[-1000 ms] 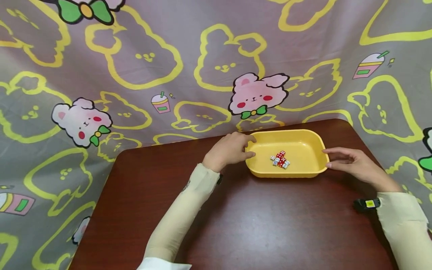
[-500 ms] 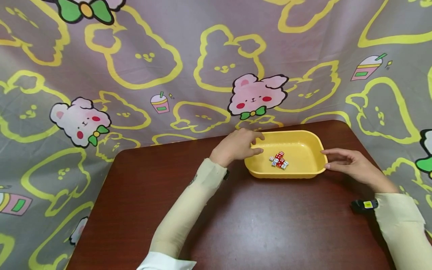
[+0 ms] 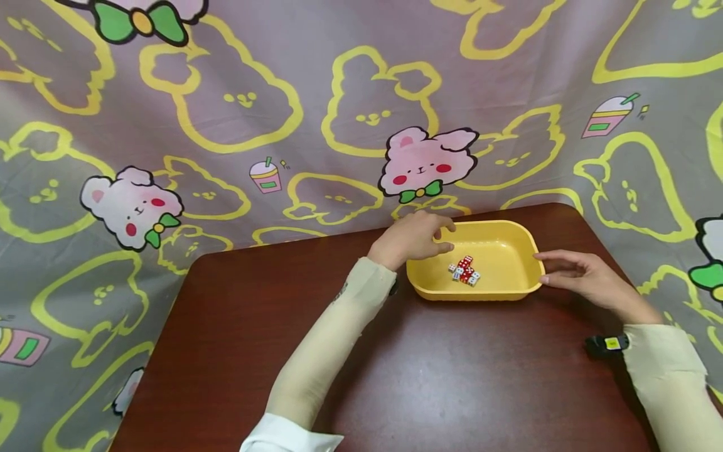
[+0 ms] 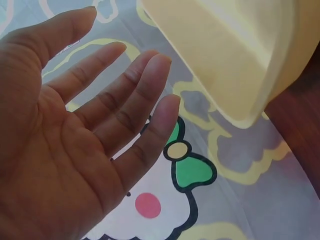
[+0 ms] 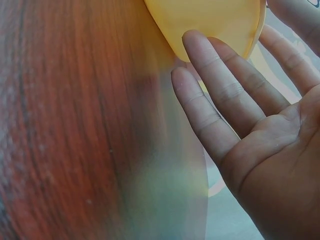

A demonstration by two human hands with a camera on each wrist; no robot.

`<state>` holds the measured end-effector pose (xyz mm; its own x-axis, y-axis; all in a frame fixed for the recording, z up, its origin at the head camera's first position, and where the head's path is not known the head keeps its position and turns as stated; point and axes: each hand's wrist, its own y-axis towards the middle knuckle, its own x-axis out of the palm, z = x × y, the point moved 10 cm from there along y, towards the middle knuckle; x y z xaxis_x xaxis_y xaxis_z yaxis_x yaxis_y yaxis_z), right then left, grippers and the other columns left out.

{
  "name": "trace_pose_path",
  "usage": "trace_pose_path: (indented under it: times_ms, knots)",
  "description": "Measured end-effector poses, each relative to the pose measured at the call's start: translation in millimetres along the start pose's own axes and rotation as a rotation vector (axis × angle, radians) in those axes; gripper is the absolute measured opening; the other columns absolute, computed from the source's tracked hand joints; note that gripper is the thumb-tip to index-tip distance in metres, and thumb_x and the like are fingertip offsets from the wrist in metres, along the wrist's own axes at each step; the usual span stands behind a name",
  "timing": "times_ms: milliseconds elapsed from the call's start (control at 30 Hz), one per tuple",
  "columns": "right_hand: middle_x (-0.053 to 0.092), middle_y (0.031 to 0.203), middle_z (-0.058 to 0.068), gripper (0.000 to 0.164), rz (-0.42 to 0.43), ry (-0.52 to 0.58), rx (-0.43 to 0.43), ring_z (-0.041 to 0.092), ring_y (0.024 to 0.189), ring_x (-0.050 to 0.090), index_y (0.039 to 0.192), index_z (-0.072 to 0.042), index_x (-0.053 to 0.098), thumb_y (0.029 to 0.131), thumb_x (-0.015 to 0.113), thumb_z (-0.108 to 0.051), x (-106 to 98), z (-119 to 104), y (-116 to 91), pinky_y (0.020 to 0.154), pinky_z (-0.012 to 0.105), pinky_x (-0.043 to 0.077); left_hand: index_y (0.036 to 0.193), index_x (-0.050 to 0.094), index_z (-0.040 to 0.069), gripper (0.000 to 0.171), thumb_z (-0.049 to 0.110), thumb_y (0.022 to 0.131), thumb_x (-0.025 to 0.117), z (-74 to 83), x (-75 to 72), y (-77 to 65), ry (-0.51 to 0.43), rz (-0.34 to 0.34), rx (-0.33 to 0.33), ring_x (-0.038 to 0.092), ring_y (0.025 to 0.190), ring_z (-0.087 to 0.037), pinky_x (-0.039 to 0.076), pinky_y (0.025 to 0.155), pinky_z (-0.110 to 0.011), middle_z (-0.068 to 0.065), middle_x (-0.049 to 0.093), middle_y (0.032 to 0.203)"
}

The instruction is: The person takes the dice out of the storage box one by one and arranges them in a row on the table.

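Note:
A yellow rectangular tray (image 3: 477, 295) with rounded corners stands near the back of the table. Inside lies a small cluster of red and white dice (image 3: 465, 271), left of the tray's middle. My left hand (image 3: 415, 237) hovers over the tray's back left corner with its fingers loosely bent, holding nothing; the left wrist view shows its palm and spread fingers, with the tray wall (image 4: 235, 65) beyond the fingertips. On the opposite end, the fingertips of my right hand (image 3: 590, 278) are right at the outer wall, fingers extended. In the right wrist view the fingers overlap the tray (image 5: 215, 20).
The dark reddish-brown wooden table (image 3: 463, 370) runs toward the front. A patterned cloth (image 3: 226, 125) with cartoon bunnies and yellow outlines hangs close behind the table and at its sides. A black wrist device (image 3: 607, 344) sits by the right sleeve.
My left hand has moved right, from the tray's left rim to further over its inside. The right hand stays at the right end, and the dice keep their places in the tray.

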<state>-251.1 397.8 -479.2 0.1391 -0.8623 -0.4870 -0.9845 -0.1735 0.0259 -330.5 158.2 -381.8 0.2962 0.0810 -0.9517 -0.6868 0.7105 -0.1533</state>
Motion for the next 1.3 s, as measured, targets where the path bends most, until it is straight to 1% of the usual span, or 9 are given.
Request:
trace_pose_path:
  times_ms: [100, 300, 467, 600, 733, 867, 1000, 1167, 1300]
  knots:
    - [0.068, 0.104, -0.018, 0.050, -0.007, 0.003, -0.013, -0.004, 0.088, 0.068, 0.131, 0.000, 0.055, 0.085, 0.072, -0.007, 0, -1, 1, 0.071, 0.017, 0.055, 0.129, 0.059, 0.026, 0.041, 0.042, 0.092, 0.062, 1.2, 1.7, 4.2, 0.006, -0.005, 0.005, 0.059, 0.096, -0.008, 0.049, 0.084, -0.027, 0.001, 0.067, 0.115]
    - [0.068, 0.103, -0.021, 0.051, 0.009, -0.005, 0.010, -0.004, 0.088, 0.068, 0.131, -0.002, 0.057, 0.084, 0.074, -0.012, -2, 0, 0, 0.071, 0.017, 0.055, 0.129, 0.059, 0.028, 0.041, 0.044, 0.092, 0.061, 5.7, 4.7, 13.8, 0.012, -0.028, 0.002, 0.057, 0.095, -0.008, 0.047, 0.083, -0.026, 0.003, 0.065, 0.113]
    - [0.066, 0.105, -0.022, 0.051, -0.008, -0.023, 0.009, -0.005, 0.089, 0.067, 0.132, -0.004, 0.056, 0.085, 0.073, -0.016, 0, 2, 0, 0.071, 0.015, 0.054, 0.128, 0.060, 0.030, 0.038, 0.044, 0.092, 0.061, 5.7, 12.8, 20.5, -0.003, -0.072, -0.033, 0.055, 0.097, -0.009, 0.046, 0.082, -0.026, 0.005, 0.063, 0.110]
    - [0.065, 0.105, -0.024, 0.052, -0.022, -0.015, 0.022, -0.006, 0.089, 0.067, 0.133, -0.004, 0.055, 0.086, 0.073, -0.015, 0, 4, -1, 0.071, 0.017, 0.055, 0.129, 0.059, 0.029, 0.040, 0.045, 0.092, 0.060, 10.6, 19.4, 27.1, 0.014, -0.111, -0.035, 0.055, 0.096, -0.008, 0.046, 0.082, -0.026, 0.008, 0.062, 0.106]
    - [0.065, 0.107, -0.023, 0.052, -0.024, 0.008, 0.001, -0.004, 0.090, 0.068, 0.133, -0.002, 0.054, 0.086, 0.072, -0.013, 1, 2, -1, 0.071, 0.017, 0.055, 0.129, 0.059, 0.029, 0.040, 0.046, 0.092, 0.060, 16.3, 20.0, 32.3, 0.034, -0.120, -0.036, 0.055, 0.093, -0.007, 0.046, 0.080, -0.026, 0.009, 0.061, 0.103]
    - [0.066, 0.107, -0.023, 0.052, -0.016, 0.014, -0.002, -0.004, 0.090, 0.068, 0.132, -0.001, 0.055, 0.085, 0.073, -0.013, 0, 1, -1, 0.071, 0.017, 0.056, 0.128, 0.060, 0.030, 0.038, 0.044, 0.093, 0.059, 21.8, 18.6, 37.2, 0.045, -0.123, -0.030, 0.056, 0.092, -0.007, 0.046, 0.081, -0.026, 0.009, 0.061, 0.103]
    - [0.066, 0.105, -0.023, 0.052, 0.001, 0.010, 0.011, -0.003, 0.089, 0.069, 0.132, -0.002, 0.056, 0.084, 0.074, -0.013, -1, 2, -1, 0.071, 0.018, 0.056, 0.129, 0.060, 0.029, 0.037, 0.043, 0.094, 0.059, 25.6, 22.2, 42.2, 0.051, -0.141, -0.023, 0.057, 0.091, -0.008, 0.046, 0.083, -0.026, 0.009, 0.061, 0.104]
    - [0.068, 0.105, -0.019, 0.051, 0.012, 0.019, 0.010, -0.001, 0.088, 0.069, 0.131, -0.002, 0.057, 0.084, 0.074, -0.011, -1, 2, 0, 0.072, 0.019, 0.056, 0.129, 0.059, 0.032, 0.038, 0.045, 0.093, 0.059, 25.3, 30.1, 46.2, 0.047, -0.174, -0.039, 0.058, 0.092, -0.008, 0.046, 0.087, -0.028, 0.009, 0.062, 0.103]
    - [0.068, 0.104, -0.019, 0.050, 0.029, 0.008, 0.023, -0.001, 0.087, 0.069, 0.130, -0.003, 0.058, 0.083, 0.075, -0.011, -2, 3, 0, 0.071, 0.019, 0.056, 0.127, 0.060, 0.033, 0.036, 0.046, 0.093, 0.059, 25.6, 32.7, 51.0, 0.051, -0.171, -0.044, 0.058, 0.092, -0.008, 0.046, 0.090, -0.029, 0.010, 0.060, 0.105]
